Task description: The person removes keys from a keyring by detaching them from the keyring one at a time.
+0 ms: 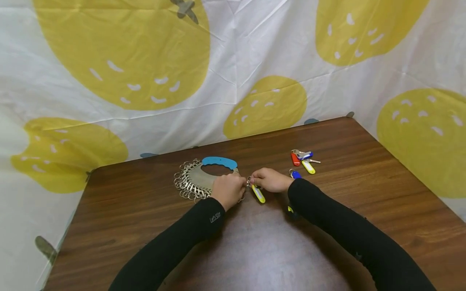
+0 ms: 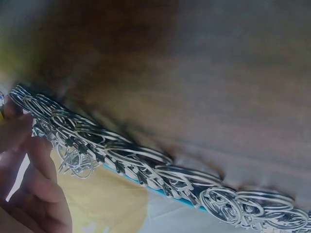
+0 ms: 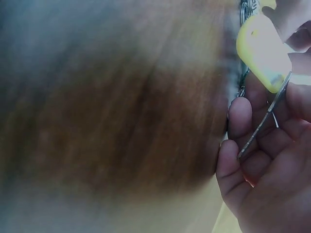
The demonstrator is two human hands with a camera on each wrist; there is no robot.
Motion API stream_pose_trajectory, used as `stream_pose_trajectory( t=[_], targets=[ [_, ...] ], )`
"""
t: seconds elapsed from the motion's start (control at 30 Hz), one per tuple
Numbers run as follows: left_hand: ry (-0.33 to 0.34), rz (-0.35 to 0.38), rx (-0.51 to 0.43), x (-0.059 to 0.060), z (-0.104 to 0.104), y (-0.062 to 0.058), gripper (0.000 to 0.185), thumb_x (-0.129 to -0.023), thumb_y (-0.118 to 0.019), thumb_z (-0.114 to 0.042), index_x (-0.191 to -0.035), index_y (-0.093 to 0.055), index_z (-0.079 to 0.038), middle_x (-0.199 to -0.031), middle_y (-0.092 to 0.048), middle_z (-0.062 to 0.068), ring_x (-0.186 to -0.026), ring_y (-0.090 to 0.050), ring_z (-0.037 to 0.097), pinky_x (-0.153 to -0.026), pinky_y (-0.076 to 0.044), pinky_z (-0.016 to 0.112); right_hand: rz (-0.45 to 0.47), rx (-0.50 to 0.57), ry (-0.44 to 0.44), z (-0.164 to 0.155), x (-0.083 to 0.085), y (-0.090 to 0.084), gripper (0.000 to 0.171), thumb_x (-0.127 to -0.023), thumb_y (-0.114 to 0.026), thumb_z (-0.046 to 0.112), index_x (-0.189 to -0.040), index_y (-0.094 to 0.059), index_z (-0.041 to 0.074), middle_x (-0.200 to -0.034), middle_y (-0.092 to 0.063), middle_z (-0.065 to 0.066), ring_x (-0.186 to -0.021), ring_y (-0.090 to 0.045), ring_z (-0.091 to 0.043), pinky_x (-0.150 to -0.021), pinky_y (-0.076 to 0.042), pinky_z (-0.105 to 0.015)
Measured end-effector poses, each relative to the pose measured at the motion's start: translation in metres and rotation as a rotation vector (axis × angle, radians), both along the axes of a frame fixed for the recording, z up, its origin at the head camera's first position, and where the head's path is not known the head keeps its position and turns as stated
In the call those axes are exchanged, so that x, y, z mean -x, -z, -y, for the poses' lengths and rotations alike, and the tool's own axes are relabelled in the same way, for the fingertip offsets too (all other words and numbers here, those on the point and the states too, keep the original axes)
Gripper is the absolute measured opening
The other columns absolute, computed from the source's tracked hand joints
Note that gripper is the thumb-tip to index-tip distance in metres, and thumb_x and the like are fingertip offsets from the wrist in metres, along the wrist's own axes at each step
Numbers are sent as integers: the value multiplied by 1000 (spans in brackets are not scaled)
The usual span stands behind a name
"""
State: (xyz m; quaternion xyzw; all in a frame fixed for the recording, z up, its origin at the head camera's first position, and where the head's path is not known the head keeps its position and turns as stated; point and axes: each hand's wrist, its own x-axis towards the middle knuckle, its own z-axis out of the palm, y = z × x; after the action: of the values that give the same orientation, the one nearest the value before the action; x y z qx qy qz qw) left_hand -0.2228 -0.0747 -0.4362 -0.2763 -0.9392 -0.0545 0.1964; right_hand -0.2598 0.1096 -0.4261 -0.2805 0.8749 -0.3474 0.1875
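both hands [image 1: 251,184] pinch yellow tag [image 1: 258,194]

**Hands meeting over a yellow key tag**

Seen from above: left hand [image 1: 228,189] and right hand [image 1: 270,180] close together at the middle of the brown surface [image 1: 127,210], fingers [image 1: 255,176] pinching a small ring with a yellow key tag [image 1: 258,194] hanging just below. Under the left hand, a blue-handled holder [image 1: 219,162] fringed with metal rings [image 1: 186,182]. Farther right, well apart, a cluster of tagged keys [image 1: 303,159] in red, blue and yellow. Behind, a white cloth [image 1: 233,60] with large yellow shapes.
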Motion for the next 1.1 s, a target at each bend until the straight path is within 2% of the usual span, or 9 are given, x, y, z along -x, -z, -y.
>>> stream_pose_trajectory(
  t=[0.17,0.3,0.5,0.73,0.9,1.1],
  targets=[
    [18,14,10,-1,0,1,21,-88,-65,-32,-72,-72,-20,-68,-62,-1,-51,-55,13,-43,-40,28,-1,0,-5,-1,0,0,22,-99,-46,12,-90,-64,3,-76,-54,0,-72,-51,-10,-67,-42,-22],
    [23,17,3,-2,0,0,19,-90,-63,-27,-78,-75,-19,-73,-63,-1,-55,-58,14,-46,-43,28,5,7,-7,-1,-1,0,23,-99,-46,12,-90,-64,2,-77,-56,-1,-72,-52,-11,-67,-43,-22],
    [4,82,-83,-1,1,-3,16,-92,-62,-24,-87,-76,-19,-78,-69,0,-59,-62,15,-47,-44,27,18,10,14,-2,0,-2,23,-100,-45,12,-90,-63,2,-78,-55,-1,-74,-53,-12,-69,-44,-22],
    [-59,138,-165,3,1,-6,15,-92,-62,-26,-93,-76,-19,-83,-74,-1,-62,-67,17,-51,-49,31,7,3,33,0,1,-2,23,-99,-46,12,-91,-64,2,-78,-57,-1,-72,-52,-11,-67,-43,-22],
    [-61,144,-151,3,1,-5,14,-91,-63,-25,-91,-76,-20,-84,-73,-2,-62,-66,15,-49,-47,28,-8,-10,41,0,1,-2,22,-99,-47,12,-93,-65,2,-81,-60,-2,-71,-53,-10,-66,-44,-22],
    [-84,178,-81,2,1,-5,15,-91,-61,-23,-92,-76,-22,-87,-70,-1,-65,-66,18,-49,-47,31,-9,12,49,-1,0,0,23,-100,-46,12,-97,-65,1,-89,-64,-6,-77,-58,-11,-69,-48,-22]
  ],
)
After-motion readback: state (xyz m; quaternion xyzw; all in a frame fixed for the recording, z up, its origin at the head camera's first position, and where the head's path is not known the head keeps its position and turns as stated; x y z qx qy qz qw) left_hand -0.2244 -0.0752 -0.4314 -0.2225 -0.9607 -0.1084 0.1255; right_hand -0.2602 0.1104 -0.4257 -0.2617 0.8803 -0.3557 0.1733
